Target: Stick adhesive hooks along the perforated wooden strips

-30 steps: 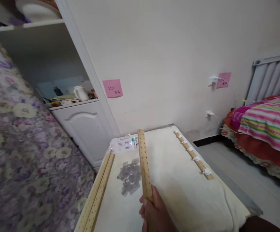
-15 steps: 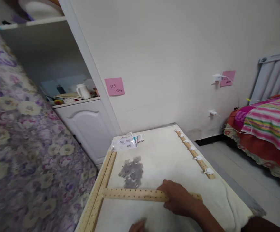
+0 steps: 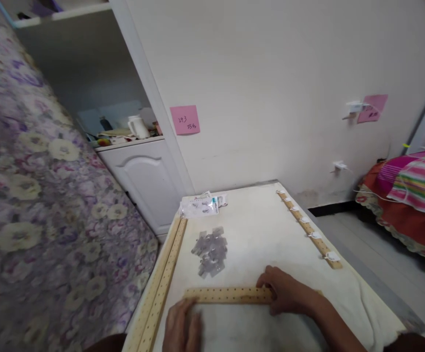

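Head view: clasping perforated strip [image 3: 227, 295] from above with right hand [image 3: 285, 292]; holding left hand [image 3: 180, 326] at strip's left end, cannot tell if clamped.

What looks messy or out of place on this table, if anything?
Nothing looks broken. The small greyish pieces lie in a jumbled heap, untidy beside the paired wooden strips at the left. Another strip, held in the right hand, lies crosswise to those. The cloth has a crease near its right side.
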A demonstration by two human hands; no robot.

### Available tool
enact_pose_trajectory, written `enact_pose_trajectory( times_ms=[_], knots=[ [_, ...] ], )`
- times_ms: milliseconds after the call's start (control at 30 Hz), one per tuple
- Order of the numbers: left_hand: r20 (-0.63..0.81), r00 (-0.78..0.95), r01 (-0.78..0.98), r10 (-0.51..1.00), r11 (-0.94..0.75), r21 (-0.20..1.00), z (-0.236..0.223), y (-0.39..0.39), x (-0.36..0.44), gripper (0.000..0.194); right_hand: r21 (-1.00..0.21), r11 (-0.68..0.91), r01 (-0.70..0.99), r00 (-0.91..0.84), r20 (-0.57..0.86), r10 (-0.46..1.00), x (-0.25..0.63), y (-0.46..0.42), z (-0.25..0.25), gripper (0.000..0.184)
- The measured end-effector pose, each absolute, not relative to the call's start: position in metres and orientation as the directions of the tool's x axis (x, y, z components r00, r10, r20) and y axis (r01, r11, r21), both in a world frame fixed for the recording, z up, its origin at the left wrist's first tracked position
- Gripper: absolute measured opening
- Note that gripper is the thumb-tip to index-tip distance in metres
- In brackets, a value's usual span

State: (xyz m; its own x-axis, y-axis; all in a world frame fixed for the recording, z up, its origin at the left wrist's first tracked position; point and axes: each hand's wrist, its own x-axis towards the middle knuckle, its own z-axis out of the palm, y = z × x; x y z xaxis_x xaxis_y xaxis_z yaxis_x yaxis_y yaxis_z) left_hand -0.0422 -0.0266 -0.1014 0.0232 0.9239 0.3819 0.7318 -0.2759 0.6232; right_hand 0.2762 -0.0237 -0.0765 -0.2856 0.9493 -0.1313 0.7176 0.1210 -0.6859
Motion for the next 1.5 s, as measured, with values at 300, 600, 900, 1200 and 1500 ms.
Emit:
enact_pose_trajectory(
  times_ms=[300, 600, 900, 1200, 1500],
  knots=[
    [0.273, -0.157, 0.683, 0.949, -0.095, 0.725, -0.123, -0.017, -0.053, 0.053, -0.694, 0.122, 0.709, -0.261, -0.098, 0.960, 0.265, -0.023, -0.087, 0.040],
    [0.292, -0.194, 0.687, 0.936, -0.083, 0.722, -0.122, -0.014, -0.054, 0.047, -0.649, 0.200, 0.734, -0.283, -0.025, 0.959, 0.257, -0.023, -0.082, 0.032],
    [0.379, -0.041, 0.789, 0.924, -0.203, 0.580, -0.123, -0.008, -0.057, 0.040, -0.549, 0.266, 0.792, -0.282, 0.058, 0.958, 0.248, -0.029, -0.082, 0.033],
    [0.373, -0.037, 0.766, 0.927, -0.214, 0.606, -0.120, -0.008, -0.056, 0.036, -0.621, 0.238, 0.747, -0.225, 0.101, 0.969, 0.247, -0.037, -0.087, 0.035],
    [0.416, -0.042, 0.736, 0.908, -0.253, 0.628, -0.129, -0.012, -0.060, 0.037, -0.736, 0.185, 0.651, -0.184, 0.084, 0.979, 0.246, -0.036, -0.086, 0.039]
  ],
)
